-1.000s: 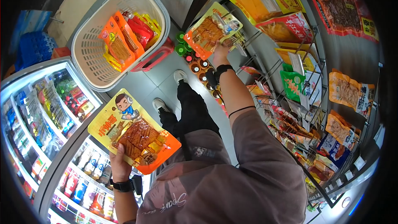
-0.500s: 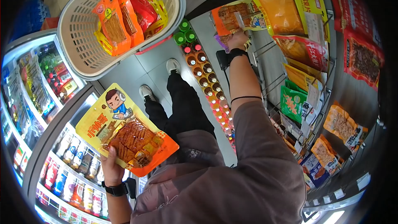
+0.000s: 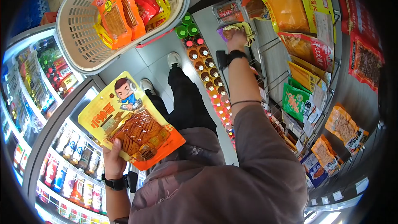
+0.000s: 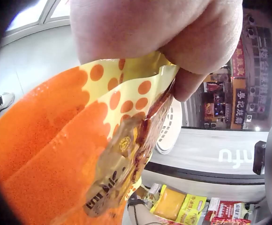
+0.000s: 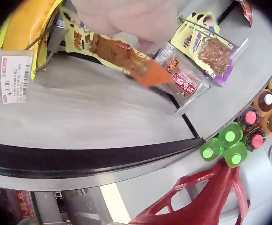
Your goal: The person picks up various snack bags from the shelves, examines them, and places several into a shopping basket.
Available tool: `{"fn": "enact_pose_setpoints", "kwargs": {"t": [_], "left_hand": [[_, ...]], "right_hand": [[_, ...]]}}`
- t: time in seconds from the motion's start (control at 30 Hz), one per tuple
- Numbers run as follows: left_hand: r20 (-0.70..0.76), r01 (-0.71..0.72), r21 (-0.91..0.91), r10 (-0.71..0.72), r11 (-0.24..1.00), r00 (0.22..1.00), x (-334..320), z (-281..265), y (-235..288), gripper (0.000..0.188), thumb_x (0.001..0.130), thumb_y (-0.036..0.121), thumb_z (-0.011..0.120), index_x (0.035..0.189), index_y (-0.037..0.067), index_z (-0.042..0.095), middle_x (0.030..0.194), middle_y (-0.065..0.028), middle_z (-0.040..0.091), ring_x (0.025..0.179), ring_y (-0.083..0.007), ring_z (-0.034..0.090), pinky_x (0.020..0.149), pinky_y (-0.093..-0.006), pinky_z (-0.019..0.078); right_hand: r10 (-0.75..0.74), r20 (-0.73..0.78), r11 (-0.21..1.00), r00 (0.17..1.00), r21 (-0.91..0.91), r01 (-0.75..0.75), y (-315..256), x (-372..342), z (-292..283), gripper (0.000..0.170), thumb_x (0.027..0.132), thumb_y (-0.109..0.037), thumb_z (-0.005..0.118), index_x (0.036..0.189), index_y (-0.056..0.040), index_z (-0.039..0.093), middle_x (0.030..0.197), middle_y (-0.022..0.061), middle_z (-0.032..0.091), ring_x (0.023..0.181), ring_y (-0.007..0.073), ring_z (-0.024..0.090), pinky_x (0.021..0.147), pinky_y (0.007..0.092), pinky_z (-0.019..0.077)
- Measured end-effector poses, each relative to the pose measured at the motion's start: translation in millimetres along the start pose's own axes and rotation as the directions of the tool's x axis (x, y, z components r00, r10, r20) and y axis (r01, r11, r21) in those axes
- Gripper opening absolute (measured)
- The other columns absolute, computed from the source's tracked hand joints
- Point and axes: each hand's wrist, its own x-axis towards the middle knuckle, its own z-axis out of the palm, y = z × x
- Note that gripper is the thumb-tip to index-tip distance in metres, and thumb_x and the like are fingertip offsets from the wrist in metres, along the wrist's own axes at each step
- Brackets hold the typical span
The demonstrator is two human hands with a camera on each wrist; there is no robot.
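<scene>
My left hand grips a yellow-and-orange snack packet by its lower left edge, thumb on the front. The left wrist view shows the packet's orange end below the hand. At the rack, my right hand is over a purple-and-yellow packet; its fingers are mostly hidden. In the right wrist view, a yellow-and-orange packet lies just below the blurred hand, with purple-edged packets to its right. Whether the right hand holds anything cannot be told.
A pale basket with orange, red and yellow packets stands at the upper left. Bottles line the floor beside the rack. Hanging packets fill the wire rack on the right; a lit fridge stands at the left.
My right hand has moved from the yellow-and-orange packet down to the purple one; the former now hangs at the rack. My left hand still grips its packet. The view has shifted toward the rack.
</scene>
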Motion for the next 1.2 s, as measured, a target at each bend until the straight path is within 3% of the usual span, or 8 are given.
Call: {"fn": "enact_pose_setpoints", "kwargs": {"t": [0.13,0.2,0.4,0.47,0.53,0.8,1.07,1.2], "left_hand": [[0.093,-0.019,0.026,0.016,0.999,0.996,0.3,7.2,9.4,0.049,0.094,0.018,0.057,0.135,0.0,0.038,0.133,-0.0131,0.051,0.122,-0.0249,0.051,0.102,-0.0406,0.0418],[0.1,-0.057,0.038,0.053,0.998,0.994,0.4,7.4,10.5,0.048,0.094,0.016,0.056,0.135,-0.001,0.038,0.133,-0.0138,0.051,0.121,-0.0255,0.051,0.102,-0.0406,0.042],[0.215,-0.063,0.017,0.058,0.998,0.975,2.6,15.4,23.0,0.042,0.095,0.009,0.054,0.134,0.0,0.042,0.131,-0.0097,0.053,0.119,-0.0199,0.052,0.102,-0.0354,0.0416],[0.295,-0.078,-0.007,0.077,0.997,0.953,1.5,21.7,28.0,0.04,0.095,0.01,0.054,0.132,0.0,0.045,0.129,-0.0093,0.055,0.117,-0.0185,0.053,0.1,-0.0344,0.0427],[0.322,-0.082,-0.023,0.085,0.996,0.943,1.2,22.4,29.2,0.039,0.094,0.01,0.056,0.13,0.0,0.047,0.127,-0.0084,0.056,0.114,-0.0175,0.055,0.098,-0.0336,0.0444],[0.466,-0.165,0.089,0.105,0.982,0.878,-3.0,10.7,29.5,0.05,0.091,0.018,0.064,0.134,0.002,0.043,0.129,-0.0068,0.054,0.115,-0.0172,0.054,0.098,-0.0329,0.0434],[0.403,-0.221,0.128,0.153,0.967,0.902,1.9,0.0,35.4,0.038,0.094,0.016,0.059,0.129,0.005,0.051,0.124,-0.003,0.058,0.113,-0.0137,0.054,0.099,-0.0321,0.0405],[0.231,-0.321,0.188,0.276,0.928,0.933,5.0,-17.1,49.4,0.039,0.093,0.016,0.06,0.128,0.001,0.051,0.122,-0.0052,0.059,0.111,-0.0146,0.055,0.097,-0.031,0.0416]], "right_hand": [[0.322,0.092,0.928,0.942,-0.227,-0.295,-12.0,-118.8,3.0,0.026,0.097,-0.027,0.045,0.117,-0.0123,0.053,0.117,0.0104,0.058,0.099,0.0204,0.059,0.077,0.0367,0.0482],[0.417,0.32,0.898,0.85,-0.287,-0.333,-23.2,-178.7,0.4,0.028,0.098,-0.03,0.045,0.114,-0.0085,0.054,0.107,0.0098,0.062,0.092,0.0184,0.061,0.074,0.0336,0.0483],[0.525,0.8,0.847,0.291,-0.456,-0.273,-105.3,-346.9,16.3,0.044,0.097,-0.039,0.047,0.123,-0.0033,0.05,0.108,0.0085,0.059,0.095,0.016,0.059,0.077,0.0297,0.0492],[0.437,0.871,0.889,0.225,-0.457,0.041,-116.8,-390.3,22.7,0.045,0.088,-0.023,0.066,0.123,-0.0002,0.048,0.107,0.0065,0.057,0.094,0.0122,0.057,0.077,0.0285,0.049],[0.474,0.786,0.792,0.397,-0.577,0.197,-135.8,-421.6,28.5,0.05,0.082,-0.016,0.074,0.121,0.0001,0.048,0.101,0.0049,0.058,0.089,0.0114,0.059,0.074,0.0266,0.0488],[0.288,0.773,0.727,0.565,-0.561,0.396,-140.2,-445.2,26.1,0.039,0.077,-0.017,0.078,0.105,0.0016,0.058,0.088,0.0076,0.067,0.079,0.0118,0.063,0.07,0.0267,0.0491],[0.306,0.659,0.81,0.687,-0.559,0.175,-159.2,-412.4,1.6,0.033,0.084,-0.002,0.067,0.115,0.0006,0.054,0.102,0.0073,0.065,0.092,0.0146,0.062,0.08,0.0289,0.0499],[0.18,0.483,0.877,0.857,-0.474,0.082,-129.3,-335.7,-26.0,0.029,0.086,0.003,0.061,0.115,0.0008,0.055,0.102,0.0064,0.065,0.091,0.0136,0.062,0.081,0.0282,0.0504]]}}
